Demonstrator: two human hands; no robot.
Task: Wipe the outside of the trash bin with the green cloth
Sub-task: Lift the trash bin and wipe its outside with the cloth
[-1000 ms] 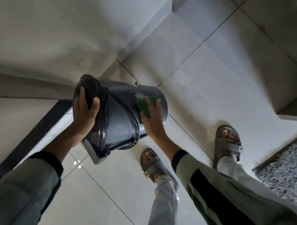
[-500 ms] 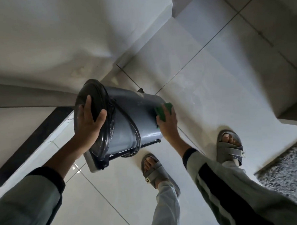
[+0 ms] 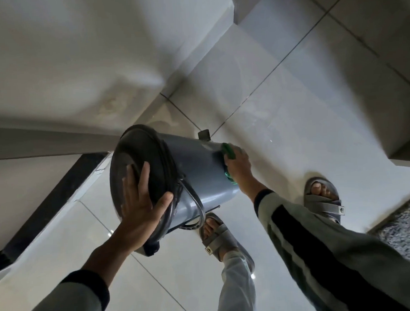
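The grey trash bin [image 3: 195,170] is tipped toward me, its dark round lid [image 3: 138,163] facing the camera and its foot pedal at the lower end. My left hand [image 3: 142,202] lies spread over the lid and grips its lower rim, holding the bin off the floor. My right hand [image 3: 238,165] presses the green cloth [image 3: 228,150] against the bin's side near its base, at the far right end. Only small parts of the cloth show above and below the hand.
Glossy white floor tiles [image 3: 291,118] run under the bin. A white wall [image 3: 65,55] rises at left with a dark strip [image 3: 53,199] below it. My two sandalled feet [image 3: 217,234] stand close under the bin. A speckled mat [image 3: 406,226] lies at the right edge.
My right hand slid the green cloth along the bin's side from the middle toward its base. The bin dropped lower and tilted more toward me, and my left hand shifted down the lid.
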